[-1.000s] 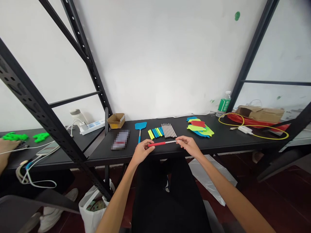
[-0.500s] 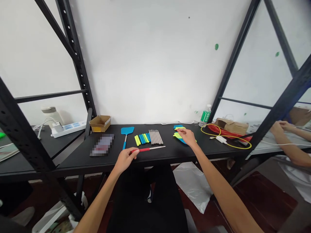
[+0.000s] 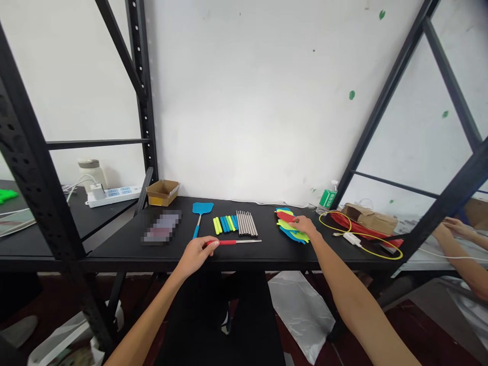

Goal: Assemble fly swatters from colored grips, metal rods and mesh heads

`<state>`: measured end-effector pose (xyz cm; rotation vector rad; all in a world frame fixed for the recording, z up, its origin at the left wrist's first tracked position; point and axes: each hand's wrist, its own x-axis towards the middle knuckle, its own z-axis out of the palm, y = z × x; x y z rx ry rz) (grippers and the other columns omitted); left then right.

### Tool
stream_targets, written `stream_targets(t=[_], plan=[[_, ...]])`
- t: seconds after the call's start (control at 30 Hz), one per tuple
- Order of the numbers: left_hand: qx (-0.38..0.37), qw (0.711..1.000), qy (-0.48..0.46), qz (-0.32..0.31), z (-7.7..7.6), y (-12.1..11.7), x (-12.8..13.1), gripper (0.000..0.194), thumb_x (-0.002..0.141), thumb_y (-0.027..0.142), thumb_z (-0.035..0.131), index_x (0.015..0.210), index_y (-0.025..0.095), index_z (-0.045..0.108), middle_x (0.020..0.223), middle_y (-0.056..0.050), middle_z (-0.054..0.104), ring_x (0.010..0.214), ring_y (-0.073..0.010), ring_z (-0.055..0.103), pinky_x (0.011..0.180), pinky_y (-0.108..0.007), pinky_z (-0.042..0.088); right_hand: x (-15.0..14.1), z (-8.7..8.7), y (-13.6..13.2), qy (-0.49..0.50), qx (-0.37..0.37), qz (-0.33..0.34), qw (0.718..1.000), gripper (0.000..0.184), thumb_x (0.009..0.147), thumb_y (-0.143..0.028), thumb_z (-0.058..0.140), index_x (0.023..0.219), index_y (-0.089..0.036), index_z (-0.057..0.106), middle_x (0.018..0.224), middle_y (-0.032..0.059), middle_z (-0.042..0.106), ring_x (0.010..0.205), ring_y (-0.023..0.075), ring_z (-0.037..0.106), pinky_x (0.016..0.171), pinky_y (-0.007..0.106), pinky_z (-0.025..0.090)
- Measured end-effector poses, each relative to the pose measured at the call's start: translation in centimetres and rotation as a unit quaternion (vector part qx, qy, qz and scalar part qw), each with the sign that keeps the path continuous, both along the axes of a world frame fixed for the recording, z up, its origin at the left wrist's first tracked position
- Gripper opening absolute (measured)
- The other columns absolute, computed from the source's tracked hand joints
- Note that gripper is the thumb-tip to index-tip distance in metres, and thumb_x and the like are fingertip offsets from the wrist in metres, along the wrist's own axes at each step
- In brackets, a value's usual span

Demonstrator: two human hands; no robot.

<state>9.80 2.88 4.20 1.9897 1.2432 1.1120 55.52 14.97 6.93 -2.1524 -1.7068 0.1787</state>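
While left hand (image 3: 196, 255) grips red handle (image 3: 227, 242), right hand (image 3: 306, 226) meets flap pile (image 3: 294, 235)

A second ago it held the metal rod (image 3: 249, 241); now it touches the red flap (image 3: 284, 217), whether pinching I cannot tell. The handle stays above the table (image 3: 125, 248).

1. An open cardboard box (image 3: 157, 200) sat right of a white power strip (image 3: 119, 195).
2. A pale jar (image 3: 97, 174) stood behind the power strip.
3. A green-labelled bottle (image 3: 327, 198) stood near a white adapter (image 3: 352, 239).

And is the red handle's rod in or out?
In, it seems: the rod extends straight from the red handle, no gap showing.
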Motion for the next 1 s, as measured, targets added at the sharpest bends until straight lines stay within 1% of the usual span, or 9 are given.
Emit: stream_targets(t=[0.2, 0.33, 0.43, 0.53, 0.6, 0.67, 0.73, 0.9, 1.0], plan=[[0.000, 1.000, -0.006, 0.003, 0.2, -0.3, 0.0, 0.042, 0.089, 0.055, 0.048, 0.091, 0.020, 0.072, 0.061, 0.000, 0.061, 0.057, -0.0164, 0.052, 0.057, -0.024, 0.033, -0.3, 0.7, 0.3, -0.054, 0.000, 0.013, 0.998, 0.024, 0.072, -0.044, 0.071, 0.081, -0.022, 0.076, 0.096, 0.0130, 0.074, 0.101, 0.0342, 0.066, 0.075, 0.035, 0.048], [0.003, 1.000, -0.004, 0.004, 0.4, -0.4, 0.1, 0.041, 0.089, 0.054, 0.049, 0.090, 0.020, 0.072, 0.061, 0.001, 0.062, 0.058, -0.0162, 0.053, 0.058, -0.024, 0.034, -0.8, 0.9, 0.4, -0.066, 0.003, 0.023, 0.998, 0.027, 0.074, -0.046, 0.070, 0.082, -0.021, 0.075, 0.095, 0.0142, 0.073, 0.099, 0.0341, 0.066, 0.076, 0.036, 0.048], [0.002, 1.000, -0.004, 0.007, 0.4, -0.3, 0.1, 0.042, 0.090, 0.054, 0.048, 0.090, 0.020, 0.072, 0.061, 0.001, 0.061, 0.057, -0.0162, 0.053, 0.057, -0.024, 0.034, -0.8, 0.8, 0.8, -0.063, 0.012, 0.022, 0.998, 0.045, 0.077, -0.055, 0.064, 0.104, -0.020, 0.070, 0.106, 0.0157, 0.071, 0.102, 0.0343, 0.066, 0.076, 0.037, 0.048], [0.005, 1.000, -0.006, 0.008, 0.2, -0.4, 0.1, 0.042, 0.090, 0.054, 0.049, 0.090, 0.019, 0.072, 0.060, 0.001, 0.061, 0.058, -0.0165, 0.054, 0.058, -0.024, 0.035, -0.6, 0.3, 1.6, -0.033, 0.009, 0.022, 0.999, 0.075, 0.074, -0.063, 0.065, 0.132, -0.017, 0.053, 0.121, 0.0194, 0.066, 0.109, 0.0361, 0.062, 0.081, 0.039, 0.048], [0.009, 1.000, -0.006, 0.007, 0.2, -0.5, 0.1, 0.042, 0.090, 0.054, 0.048, 0.089, 0.019, 0.072, 0.060, 0.001, 0.060, 0.058, -0.0165, 0.054, 0.058, -0.024, 0.035, -0.3, 0.0, 2.3, -0.013, -0.007, 0.027, 1.000, 0.092, 0.070, -0.065, 0.068, 0.142, -0.015, 0.043, 0.127, 0.0222, 0.061, 0.113, 0.0379, 0.060, 0.084, 0.041, 0.048], [0.011, 1.000, -0.005, 0.003, 0.3, -0.6, 0.1, 0.043, 0.091, 0.054, 0.047, 0.089, 0.019, 0.071, 0.060, 0.001, 0.060, 0.059, -0.0163, 0.054, 0.058, -0.024, 0.035, -0.1, -0.1, 2.8, -0.012, -0.021, 0.031, 0.999, 0.098, 0.067, -0.067, 0.069, 0.145, -0.015, 0.039, 0.131, 0.0225, 0.059, 0.114, 0.0386, 0.060, 0.085, 0.043, 0.048], [0.010, 1.000, -0.003, 0.000, 0.5, -0.8, 0.1, 0.043, 0.091, 0.054, 0.047, 0.090, 0.019, 0.071, 0.061, 0.001, 0.060, 0.059, -0.0160, 0.053, 0.058, -0.024, 0.035, 0.0, 0.1, 3.1, -0.038, -0.026, 0.034, 0.998, 0.092, 0.069, -0.067, 0.067, 0.143, -0.017, 0.044, 0.130, 0.0204, 0.060, 0.113, 0.0379, 0.060, 0.085, 0.044, 0.049], [0.000, 1.000, 0.002, 0.005, 0.5, -0.8, 0.1, 0.042, 0.091, 0.054, 0.047, 0.090, 0.019, 0.071, 0.062, 0.001, 0.060, 0.059, -0.0160, 0.052, 0.058, -0.024, 0.034, -0.1, 1.1, 2.6, -0.101, -0.018, 0.038, 0.994, 0.042, 0.081, -0.050, 0.059, 0.112, -0.024, 0.070, 0.110, 0.0131, 0.071, 0.103, 0.0345, 0.065, 0.083, 0.042, 0.049], [0.002, 1.000, 0.001, 0.006, 0.4, -0.6, 0.1, 0.041, 0.091, 0.053, 0.048, 0.091, 0.019, 0.071, 0.062, 0.001, 0.060, 0.060, -0.0163, 0.053, 0.059, -0.025, 0.035, -0.1, 1.6, 1.9, -0.116, 0.023, 0.015, 0.993, 0.033, 0.084, -0.038, 0.056, 0.109, -0.023, 0.071, 0.108, 0.0135, 0.071, 0.103, 0.0339, 0.065, 0.084, 0.041, 0.047]])
